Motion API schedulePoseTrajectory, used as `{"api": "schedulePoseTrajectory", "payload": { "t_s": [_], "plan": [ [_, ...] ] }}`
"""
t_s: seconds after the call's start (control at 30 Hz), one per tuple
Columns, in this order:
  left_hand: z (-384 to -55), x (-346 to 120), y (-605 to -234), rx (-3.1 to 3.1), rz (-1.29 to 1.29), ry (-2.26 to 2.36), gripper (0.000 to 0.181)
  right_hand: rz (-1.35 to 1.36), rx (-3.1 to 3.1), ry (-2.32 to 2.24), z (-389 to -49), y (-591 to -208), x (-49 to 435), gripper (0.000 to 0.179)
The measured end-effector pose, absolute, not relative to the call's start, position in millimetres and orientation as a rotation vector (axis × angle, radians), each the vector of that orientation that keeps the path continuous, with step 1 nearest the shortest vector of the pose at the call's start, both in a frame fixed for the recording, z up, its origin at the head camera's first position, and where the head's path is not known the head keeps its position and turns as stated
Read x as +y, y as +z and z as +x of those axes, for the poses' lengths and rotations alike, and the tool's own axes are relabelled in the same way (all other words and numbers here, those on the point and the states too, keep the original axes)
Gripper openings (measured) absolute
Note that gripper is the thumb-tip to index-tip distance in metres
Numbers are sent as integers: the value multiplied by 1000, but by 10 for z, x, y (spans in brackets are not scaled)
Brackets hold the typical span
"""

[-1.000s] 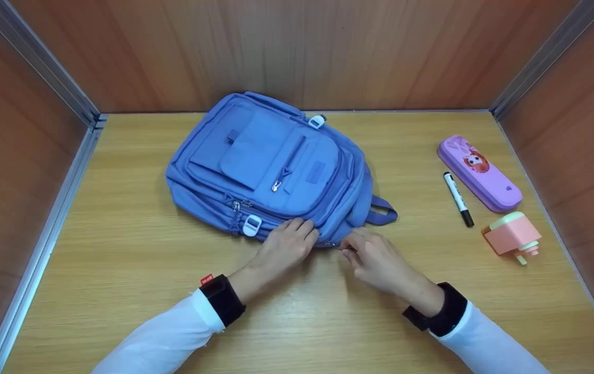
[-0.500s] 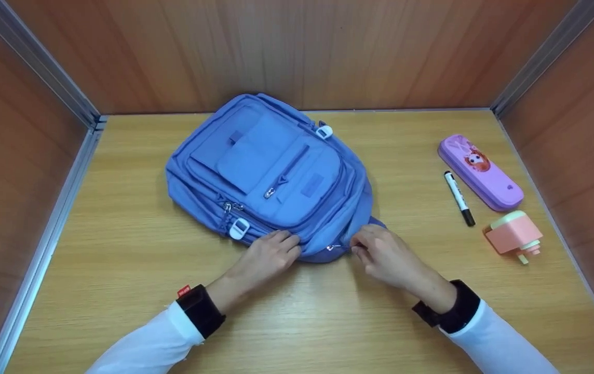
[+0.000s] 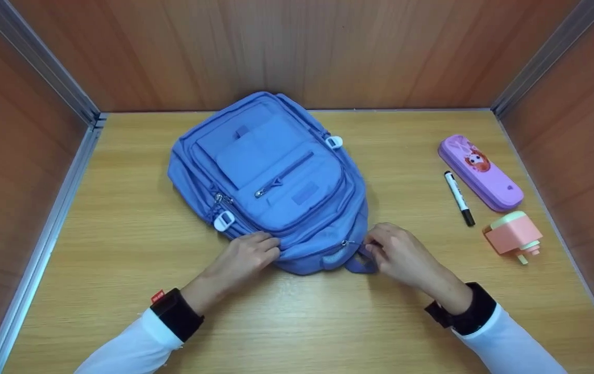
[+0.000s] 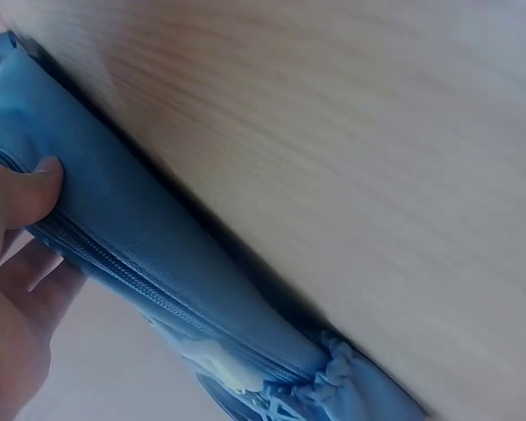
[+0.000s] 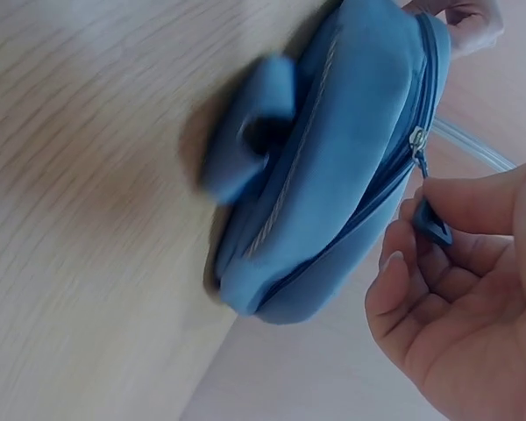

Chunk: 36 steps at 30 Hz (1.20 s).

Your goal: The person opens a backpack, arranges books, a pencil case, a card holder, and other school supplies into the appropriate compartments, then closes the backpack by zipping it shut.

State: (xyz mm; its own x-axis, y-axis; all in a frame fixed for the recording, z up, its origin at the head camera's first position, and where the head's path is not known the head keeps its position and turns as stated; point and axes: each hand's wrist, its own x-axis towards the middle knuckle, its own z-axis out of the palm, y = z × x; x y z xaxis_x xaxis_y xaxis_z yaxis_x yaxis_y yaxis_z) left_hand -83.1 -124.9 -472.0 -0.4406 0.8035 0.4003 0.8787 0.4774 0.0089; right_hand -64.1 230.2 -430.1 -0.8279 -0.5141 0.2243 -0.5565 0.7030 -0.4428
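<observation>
In the head view, the left hand [image 3: 252,253] reaches in from the tabletop's near left corner, back of the hand up, and its fingers grip the near side of the blue backpack [image 3: 305,174]. The right hand [image 3: 393,249] comes from the near right corner, wrist bent inward, fingers curled by the bag's top end. The backpack lies front panel up on the wooden tabletop [image 3: 94,249], left of its middle and reaching to the far edge. Its long axis runs diagonally, base toward the far left corner, top end and carry handle [image 3: 360,266] toward the near right. Close to the right edge lie a purple pencil case [image 3: 480,173] and a black-capped marker [image 3: 459,198].

In the left wrist view, the left thumb presses the side panel while the fingers wrap past the long zip [image 4: 149,281], holding the fabric between them. The bag's length slants from upper left to lower right.

In the right wrist view, the right thumb and forefinger pinch the dark zipper pull [image 5: 432,224], the other fingers curled loosely. The top end faces the camera, handle loop blurred; the long axis is foreshortened.
</observation>
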Motion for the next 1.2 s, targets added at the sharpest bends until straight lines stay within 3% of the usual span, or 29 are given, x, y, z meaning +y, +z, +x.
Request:
{"api": "schedulePoseTrajectory", "payload": {
  "t_s": [0.8, 1.2],
  "plan": [
    [-1132, -1766, -4696, -2443, -1422, -416, 27, 806, -2873, 749, -657, -4352, 2332, 11],
    [-1285, -1957, -4707, -2481, -1283, -411, 29, 802, -2892, 794, -640, -4376, 2316, 11]
  ]
}}
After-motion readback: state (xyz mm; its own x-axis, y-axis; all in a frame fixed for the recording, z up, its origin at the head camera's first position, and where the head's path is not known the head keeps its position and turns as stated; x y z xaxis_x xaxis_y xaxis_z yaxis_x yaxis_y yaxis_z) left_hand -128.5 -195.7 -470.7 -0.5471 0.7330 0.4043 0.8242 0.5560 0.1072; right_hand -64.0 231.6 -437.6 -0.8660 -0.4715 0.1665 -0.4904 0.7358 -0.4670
